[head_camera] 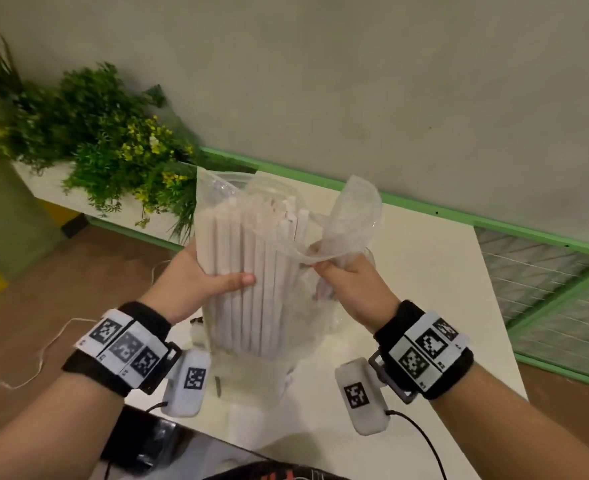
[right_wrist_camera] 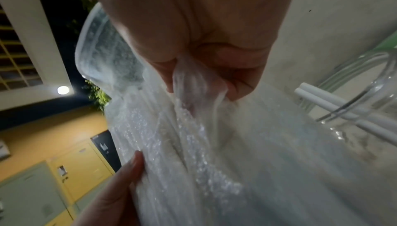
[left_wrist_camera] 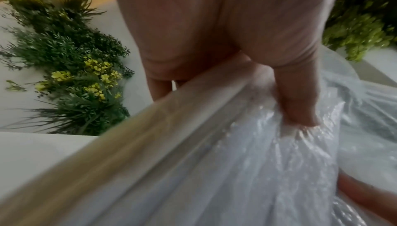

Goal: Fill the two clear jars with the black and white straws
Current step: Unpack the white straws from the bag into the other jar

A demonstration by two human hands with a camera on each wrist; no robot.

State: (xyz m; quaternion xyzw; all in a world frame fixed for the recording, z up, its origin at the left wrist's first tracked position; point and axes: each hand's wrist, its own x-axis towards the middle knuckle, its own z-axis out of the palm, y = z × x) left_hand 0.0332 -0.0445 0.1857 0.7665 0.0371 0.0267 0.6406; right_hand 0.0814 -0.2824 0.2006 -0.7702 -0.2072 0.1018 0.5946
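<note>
A clear plastic bag [head_camera: 216,195] packed with white straws [head_camera: 251,258] stands upright above the white table [head_camera: 424,289]. My left hand [head_camera: 203,275] grips the bag's left side around the straw bundle, thumb across the front. My right hand [head_camera: 341,268] pinches a bunched flap of the bag's plastic [head_camera: 351,216] on the right. In the right wrist view a clear jar [right_wrist_camera: 365,128] stands just behind the bag with two white straws [right_wrist_camera: 335,107] in it. In the head view the bag hides most of that jar. No black straws show.
Green plants with yellow flowers [head_camera: 113,143] sit on a white ledge to the left. A green-framed wire panel [head_camera: 545,282] lies right of the table. A grey wall runs behind. A white cable [head_camera: 43,355] trails on the brown floor. Yellow and grey cabinets [right_wrist_camera: 53,178] stand nearby.
</note>
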